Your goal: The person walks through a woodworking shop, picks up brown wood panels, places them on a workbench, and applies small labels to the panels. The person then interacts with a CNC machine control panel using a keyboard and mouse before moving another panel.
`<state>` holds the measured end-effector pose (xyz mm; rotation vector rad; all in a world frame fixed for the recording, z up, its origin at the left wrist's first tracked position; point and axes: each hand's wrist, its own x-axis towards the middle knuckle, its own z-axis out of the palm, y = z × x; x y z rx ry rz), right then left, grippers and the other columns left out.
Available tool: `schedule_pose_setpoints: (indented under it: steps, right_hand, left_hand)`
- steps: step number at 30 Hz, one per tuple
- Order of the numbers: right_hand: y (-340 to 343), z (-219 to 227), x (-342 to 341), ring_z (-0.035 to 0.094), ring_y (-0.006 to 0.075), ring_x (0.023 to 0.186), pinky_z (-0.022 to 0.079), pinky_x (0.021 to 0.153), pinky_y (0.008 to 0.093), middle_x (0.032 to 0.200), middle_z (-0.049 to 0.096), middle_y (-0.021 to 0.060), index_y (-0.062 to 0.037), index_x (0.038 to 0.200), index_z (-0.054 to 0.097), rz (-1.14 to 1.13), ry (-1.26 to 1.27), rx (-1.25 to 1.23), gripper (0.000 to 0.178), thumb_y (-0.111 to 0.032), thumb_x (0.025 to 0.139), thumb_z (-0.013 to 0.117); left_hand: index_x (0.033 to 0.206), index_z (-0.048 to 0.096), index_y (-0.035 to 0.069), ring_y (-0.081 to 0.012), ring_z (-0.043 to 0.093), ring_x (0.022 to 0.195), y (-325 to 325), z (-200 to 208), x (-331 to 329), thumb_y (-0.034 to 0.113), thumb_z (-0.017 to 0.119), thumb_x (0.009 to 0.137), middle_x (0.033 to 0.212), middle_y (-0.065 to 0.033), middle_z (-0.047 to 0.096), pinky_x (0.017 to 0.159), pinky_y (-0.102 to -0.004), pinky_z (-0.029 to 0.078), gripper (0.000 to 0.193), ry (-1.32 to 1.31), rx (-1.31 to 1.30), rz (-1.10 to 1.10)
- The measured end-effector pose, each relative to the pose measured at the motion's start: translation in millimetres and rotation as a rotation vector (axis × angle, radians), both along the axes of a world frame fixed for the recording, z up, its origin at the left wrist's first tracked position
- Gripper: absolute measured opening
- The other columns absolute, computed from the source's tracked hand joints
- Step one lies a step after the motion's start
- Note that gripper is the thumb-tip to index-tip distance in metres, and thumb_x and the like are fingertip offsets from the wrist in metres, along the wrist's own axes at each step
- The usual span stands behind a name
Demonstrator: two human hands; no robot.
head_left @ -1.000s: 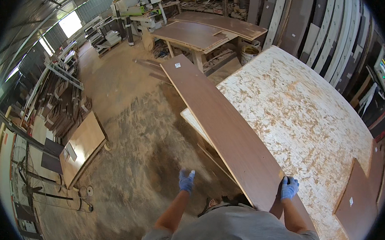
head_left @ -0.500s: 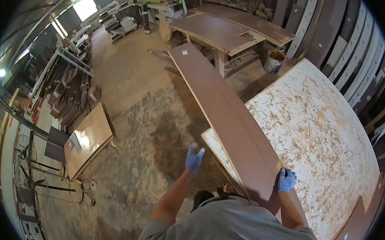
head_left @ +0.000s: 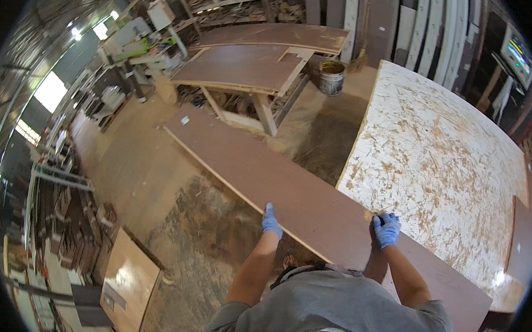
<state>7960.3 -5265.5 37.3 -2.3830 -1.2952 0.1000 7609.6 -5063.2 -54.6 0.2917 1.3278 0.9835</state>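
A long brown board (head_left: pixel 289 186) with a pale edge lies across in front of me, slanting from the far left to the near right. My left hand (head_left: pixel 270 220), in a blue glove, grips its near edge, thumb on top and fingers mostly out of sight beneath. On the opposite edge, my right hand (head_left: pixel 387 230) is closed with bent fingers, also gloved in blue. Past that hand spreads a white worktable (head_left: pixel 432 171) smeared with brown residue. The board's right part overlaps the table's near side; its left end reaches out over the floor.
Ahead stands a bench (head_left: pixel 264 107) bearing brown panels (head_left: pixel 242 65). A stained bucket (head_left: pixel 331 78) sits on the floor beside it. Tall panels (head_left: pixel 380 26) lean at the back, near a screen (head_left: pixel 518 57). A light wooden board (head_left: pixel 131 280) is at lower left.
The board has swung counterclockwise, its far end going left. My left hand, open and apart from it before, now holds its near edge. My right hand stays on the other edge. The view has turned.
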Motion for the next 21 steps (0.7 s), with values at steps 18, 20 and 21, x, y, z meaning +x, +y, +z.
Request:
schedule_pose_setpoints:
  steps: [18,20,21]
  right_hand:
    - [-15,42,14,0.063,0.0313,0.091,0.047,0.078,0.0457,0.093,0.067,0.0118,-0.0183,0.098,0.069,-0.148,0.188,-0.432,0.055,-0.065,0.081,0.047]
    - [-10,38,8,0.062,0.0322,0.097,0.045,0.084,0.0456,0.1,0.067,0.0107,-0.0167,0.102,0.069,-0.225,0.276,-0.528,0.058,-0.065,0.083,0.043]
    - [-8,37,9,0.061,0.0326,0.1,0.044,0.087,0.0455,0.103,0.067,0.0101,-0.0159,0.104,0.068,-0.261,0.311,-0.571,0.06,-0.065,0.084,0.041]
  left_hand:
    - [0.144,0.028,0.013,-0.0299,0.028,0.132,77,30,-58,0.074,0.024,0.085,0.148,-0.006,0.029,0.11,-0.0459,0.023,0.085,-0.415,0.06,-0.626]
    - [0.144,0.029,0.013,-0.0296,0.028,0.132,85,30,-59,0.073,0.025,0.085,0.148,-0.0058,0.029,0.11,-0.0456,0.023,0.084,-0.397,0.038,-0.637]
    - [0.143,0.029,0.013,-0.0295,0.028,0.132,90,30,-60,0.073,0.026,0.085,0.147,-0.0057,0.029,0.11,-0.0454,0.024,0.084,-0.397,0.028,-0.646]
